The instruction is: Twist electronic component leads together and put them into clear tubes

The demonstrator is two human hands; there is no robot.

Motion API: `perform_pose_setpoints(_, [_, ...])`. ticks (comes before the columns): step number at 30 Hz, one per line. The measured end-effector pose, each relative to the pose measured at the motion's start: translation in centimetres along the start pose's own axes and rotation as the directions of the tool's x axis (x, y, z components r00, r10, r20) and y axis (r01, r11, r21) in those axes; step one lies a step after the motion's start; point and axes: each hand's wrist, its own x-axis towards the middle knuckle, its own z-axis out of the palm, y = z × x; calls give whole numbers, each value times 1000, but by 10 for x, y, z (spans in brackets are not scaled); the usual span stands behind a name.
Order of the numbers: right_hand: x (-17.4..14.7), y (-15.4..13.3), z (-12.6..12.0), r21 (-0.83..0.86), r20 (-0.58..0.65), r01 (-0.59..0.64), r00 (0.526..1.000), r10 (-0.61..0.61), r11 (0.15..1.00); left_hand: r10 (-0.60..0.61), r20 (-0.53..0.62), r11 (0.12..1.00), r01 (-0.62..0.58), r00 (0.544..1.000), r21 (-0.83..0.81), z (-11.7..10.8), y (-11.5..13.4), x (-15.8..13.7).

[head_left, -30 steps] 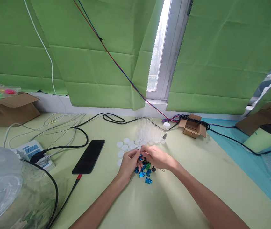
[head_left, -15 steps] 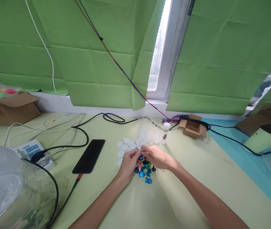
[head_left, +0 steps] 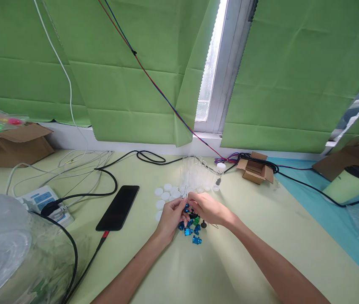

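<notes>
Near the middle of a pale yellow-green surface [head_left: 245,266], a person's bare hands meet over a small pile of parts. The left hand [head_left: 169,214] is closed in a pinch on a small blue metallic part [head_left: 187,208]. The right hand [head_left: 209,207] bends in against it; I cannot tell whether its hidden fingertips are closed on anything. The step in hand looks like close fingertip work on that one part, and the next move seems to call for a steady left pinch and light, precise right fingers.

Just below lie loose blue metallic parts [head_left: 197,240], a bright green part [head_left: 196,221] and a black piece with a round flat top [head_left: 203,224]. White plastic discs [head_left: 160,205] sit beyond the left hand; clear upright tubes [head_left: 195,174] stand behind both. A black phone [head_left: 117,207] lies to the left. Green curtains [head_left: 128,97] cover most of the far wall, parted at a white-framed window [head_left: 220,84].
</notes>
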Motion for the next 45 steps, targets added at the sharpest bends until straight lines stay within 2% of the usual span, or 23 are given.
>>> perform_pose_setpoints(9, [-2, 7, -6, -2, -38, -35, 999, 35, 999, 38, -40, 999, -37, 998, 27, -2, 13, -1])
perform_pose_setpoints(15, [-7, 16, -17, -57, -107, -117, 988, 110, 992, 39, -61, 999, -37, 997, 25, -4, 19, -1])
perform_pose_setpoints(21, [-28, 30, -5, -113, -219, -98, 973, 72, 989, 47, -47, 998, -45, 998, 39, -4, 16, 0])
perform_pose_setpoints(24, [-40, 36, 4, -113, -312, -88, 949, 49, 990, 49, -44, 998, -48, 998, 37, -4, 15, 0])
perform_pose_setpoints(27, [-47, 39, 13, -109, -374, -133, 924, 83, 985, 45, -38, 999, -44, 998, 29, -5, 14, 1])
perform_pose_setpoints(31, [-48, 39, 23, -171, -330, -83, 944, 22, 982, 44, -49, 999, -43, 998, 23, -7, 14, 3])
perform_pose_setpoints(37, [-40, 42, 28, -257, -318, -57, 948, -28, 965, 39, -60, 999, -38, 997, 19, -7, 14, 4])
perform_pose_setpoints(42, [-31, 43, 27, -300, -303, -48, 952, -48, 953, 35, -54, 999, -35, 998, 0, -7, 13, 4])
perform_pose_setpoints(45, [-25, 42, 25, -303, -255, -59, 967, -22, 951, 34, -54, 999, -35, 998, -11, -8, 12, 5])
